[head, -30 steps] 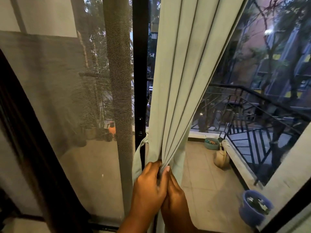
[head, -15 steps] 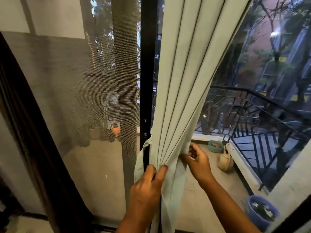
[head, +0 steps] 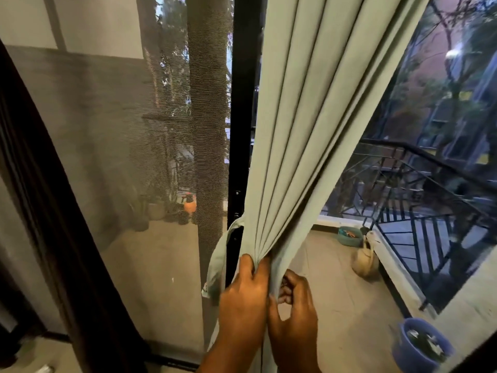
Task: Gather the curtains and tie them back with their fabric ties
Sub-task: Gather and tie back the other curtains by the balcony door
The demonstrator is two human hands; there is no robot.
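two pots (head: 422, 344) of plants outside

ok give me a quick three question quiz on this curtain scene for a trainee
1. True or false: the left hand grips the gathered pleats of the green curtain.
2. Which side of the curtain does the fabric tie hang on? A) left, by the black door frame B) right, by the railing
3. Fill in: the right hand sits just ___ the left hand's side.

Key: 1 true; 2 A; 3 beside.
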